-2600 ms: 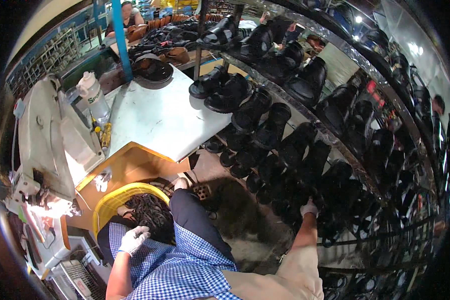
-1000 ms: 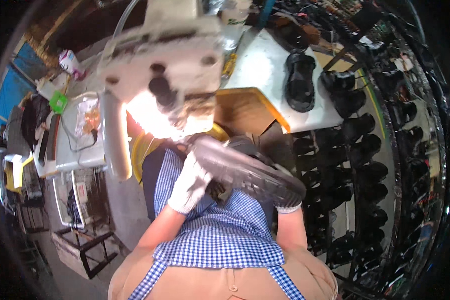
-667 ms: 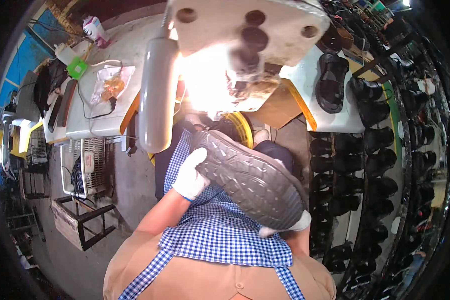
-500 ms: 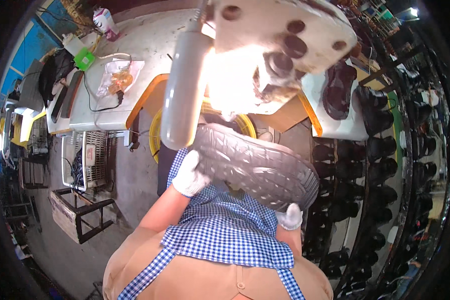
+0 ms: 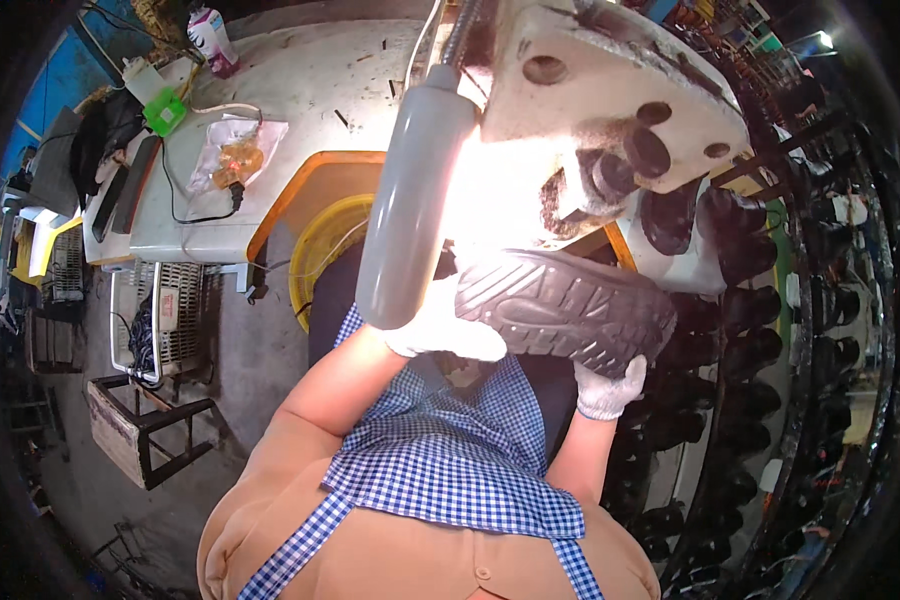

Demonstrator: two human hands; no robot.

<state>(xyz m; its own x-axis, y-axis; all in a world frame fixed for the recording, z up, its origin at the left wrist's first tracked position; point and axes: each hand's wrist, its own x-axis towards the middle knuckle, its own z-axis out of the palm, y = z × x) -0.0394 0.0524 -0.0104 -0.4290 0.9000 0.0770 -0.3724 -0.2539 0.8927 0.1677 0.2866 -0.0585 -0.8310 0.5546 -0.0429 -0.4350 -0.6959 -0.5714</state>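
A black shoe (image 5: 570,310) is held on its side beneath the machine, its patterned sole facing me. My right hand (image 5: 612,388), in a white knit glove, is closed on its right end from below. My left hand (image 5: 455,332), gloved alike, grips its left end with the thumb along the lower edge; its fingers are partly lost behind the lamp and in glare. Just above the shoe are the white machine head (image 5: 540,75) and its dark round working parts (image 5: 620,170). A grey cylindrical lamp (image 5: 415,200) hangs in front of my left hand.
The white worktable (image 5: 310,90) carries a bulb on paper (image 5: 238,160) and a pink-and-white bottle (image 5: 213,42). A yellow basket (image 5: 320,250) stands below. At left are a white crate (image 5: 185,340) and a stool (image 5: 120,430). Racks of black shoes (image 5: 750,350) line the right.
The shoe has moved right and turned more level, closer under the machine's working parts. Both hands have shifted right with it. The machine and lamp appear further right and lower.
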